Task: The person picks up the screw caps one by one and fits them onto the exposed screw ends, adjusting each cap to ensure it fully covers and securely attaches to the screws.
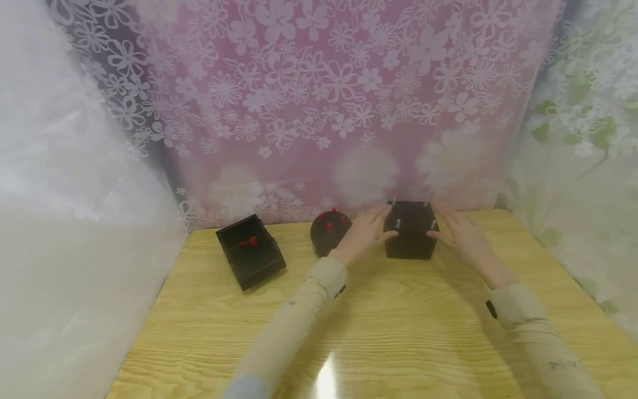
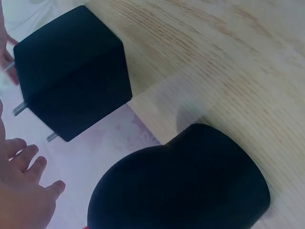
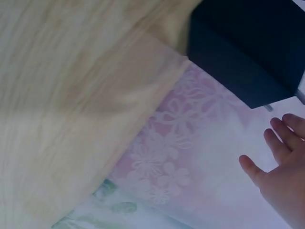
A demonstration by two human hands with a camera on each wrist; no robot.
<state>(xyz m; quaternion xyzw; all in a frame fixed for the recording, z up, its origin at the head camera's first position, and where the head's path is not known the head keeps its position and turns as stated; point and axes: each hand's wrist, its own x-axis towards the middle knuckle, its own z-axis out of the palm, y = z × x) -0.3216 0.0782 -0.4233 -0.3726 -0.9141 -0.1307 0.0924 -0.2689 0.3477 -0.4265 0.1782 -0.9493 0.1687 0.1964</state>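
Note:
Near the far table edge stands a black block [image 1: 411, 246] with angled sides and several short metal pegs on top. My left hand [image 1: 363, 235] is at its left side and my right hand [image 1: 463, 239] at its right, fingers spread. In the left wrist view a gap separates the left hand [image 2: 26, 191] from the block [image 2: 71, 71]. The right wrist view likewise has the right hand [image 3: 286, 167] just beside the block [image 3: 243, 52], thumb apart from the fingers. Behind my left hand sits a rounded, heart-like black block [image 1: 324, 238] with several red pegs on top.
A black open tray [image 1: 264, 270] with small red pieces [image 1: 253, 241] inside lies at the left of the wooden table [image 1: 379, 327]. A pink floral curtain [image 1: 319, 111] hangs right behind the table, with pale sheets at both sides.

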